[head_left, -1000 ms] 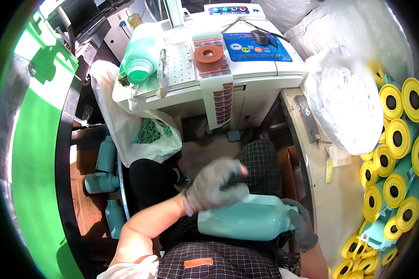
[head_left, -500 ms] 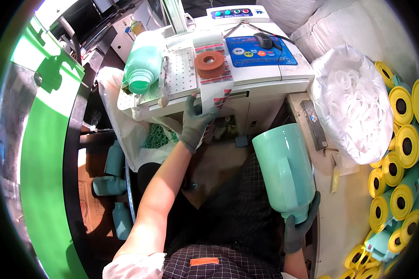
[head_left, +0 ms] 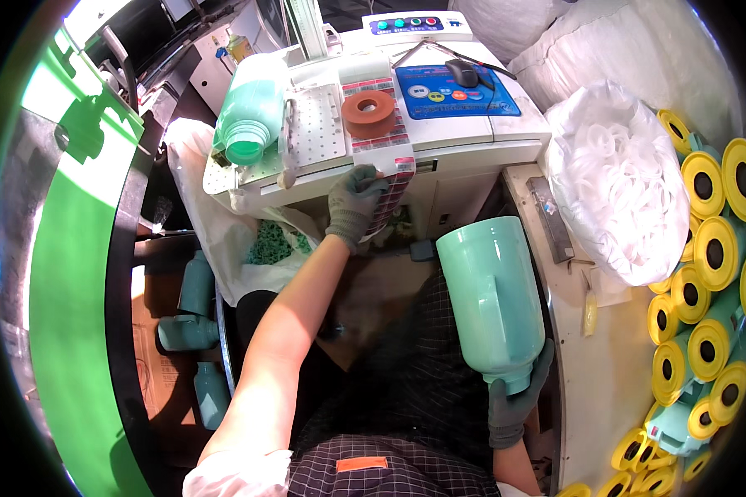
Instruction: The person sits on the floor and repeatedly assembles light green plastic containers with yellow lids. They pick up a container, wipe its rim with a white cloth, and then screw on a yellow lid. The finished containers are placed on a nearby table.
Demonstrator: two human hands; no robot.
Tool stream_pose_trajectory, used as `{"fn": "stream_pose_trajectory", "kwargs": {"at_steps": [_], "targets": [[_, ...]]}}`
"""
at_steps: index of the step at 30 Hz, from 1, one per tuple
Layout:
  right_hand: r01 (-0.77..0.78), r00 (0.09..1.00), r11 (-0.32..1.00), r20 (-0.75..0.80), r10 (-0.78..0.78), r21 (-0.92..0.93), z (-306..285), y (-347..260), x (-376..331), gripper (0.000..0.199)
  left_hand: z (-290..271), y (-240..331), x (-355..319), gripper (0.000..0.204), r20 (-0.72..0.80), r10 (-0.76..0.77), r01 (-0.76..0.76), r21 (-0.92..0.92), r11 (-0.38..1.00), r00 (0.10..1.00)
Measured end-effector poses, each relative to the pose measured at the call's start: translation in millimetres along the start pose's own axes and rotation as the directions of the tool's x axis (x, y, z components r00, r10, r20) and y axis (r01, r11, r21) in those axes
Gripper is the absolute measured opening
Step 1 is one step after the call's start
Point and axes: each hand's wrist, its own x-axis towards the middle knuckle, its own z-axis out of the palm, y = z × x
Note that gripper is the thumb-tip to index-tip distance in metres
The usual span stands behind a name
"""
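Label strip (head_left: 399, 178), red-printed, seems pinched by the left hand (head_left: 355, 202).

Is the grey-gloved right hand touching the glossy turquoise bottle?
Touching: the head view shows the right hand gripping the turquoise bottle at its neck.

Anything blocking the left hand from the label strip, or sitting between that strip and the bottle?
Nothing visible. The left hand appears to touch the label strip; between that strip and the green bottle in the right hand, only open space shows.
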Motion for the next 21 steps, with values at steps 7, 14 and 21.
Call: {"fn": "stream_pose_trajectory", "kwargs": {"at_steps": [7, 14, 21], "targets": [[0.064, 0.998, 0.971, 0.024, -0.060, -0.232, -6.2, 6.8, -21.6, 0.114, -3.0, 25.4, -119.8, 0.015, -0.245, 0.215, -0.178, 0.165, 0.970, 0.945], [0.148, 0.989, 0.960, 0.059, -0.138, -0.239, -3.5, 8.9, -24.5, 0.113, 19.6, 115.4, -176.0, 0.013, 0.477, -0.372, 0.604, -0.602, 0.522, 0.796], [0.157, 0.987, 0.954, 0.066, -0.144, -0.256, -2.8, 7.6, -24.7, 0.113, 23.1, 111.4, -177.4, 0.012, 0.513, -0.376, 0.636, -0.617, 0.463, 0.772]]}}
